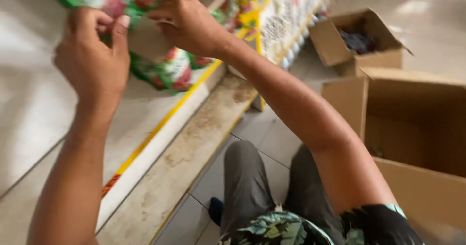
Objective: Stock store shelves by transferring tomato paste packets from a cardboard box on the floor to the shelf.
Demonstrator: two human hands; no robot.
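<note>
My left hand [94, 56] and my right hand [189, 24] both grip a soft green, white and red printed packet [170, 73] held over a low white shelf [29, 109] with a yellow front edge. The left hand pinches the packet's upper left part, thumb up. Fingers of the right hand curl over its top right. The picture is blurred by motion, so the packet's print cannot be made out.
More colourful packets [276, 17] stand in a row on the shelf to the right. An open cardboard box [417, 123] sits at my right, a smaller open box [357, 43] with dark items behind it. My knees [247, 177] rest on a tiled floor.
</note>
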